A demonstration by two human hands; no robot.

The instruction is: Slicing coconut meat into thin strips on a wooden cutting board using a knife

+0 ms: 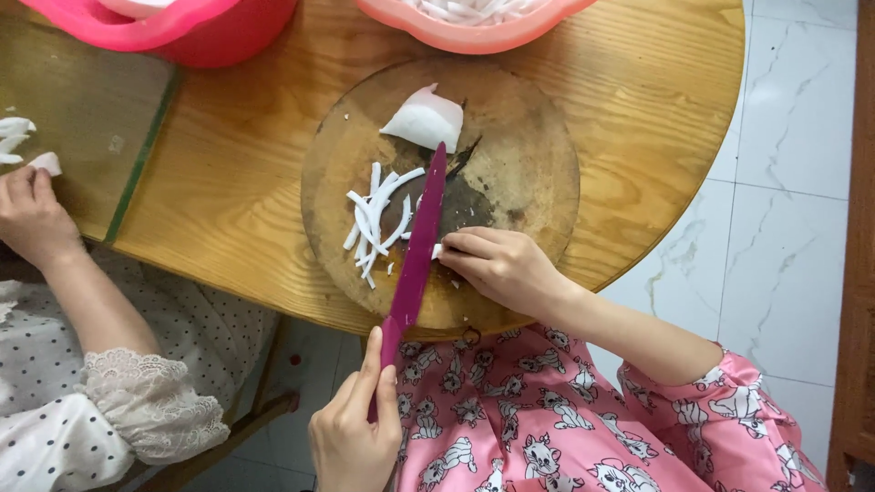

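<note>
Beneath our left grip, fingers pinch the magenta knife; our right grip pinches a white piece on the round wooden board.

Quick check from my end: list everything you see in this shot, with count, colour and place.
round cutting board: one, worn brown, on the table near its front edge
white chunk: one, white, top of the board
white strips: a small pile, white, left of the knife blade on the board
knife: one, magenta, blade lying across the board
pink basin: one, deep pink, top left
pale pink bowl: one, holding white pieces, top centre
wooden table: one, round, light brown
glass sheet: one, clear, on the table's left part
other person's hand: one, far left, by small white bits
left hand: grips the knife handle
right hand: pinches a small white piece beside the blade
</note>
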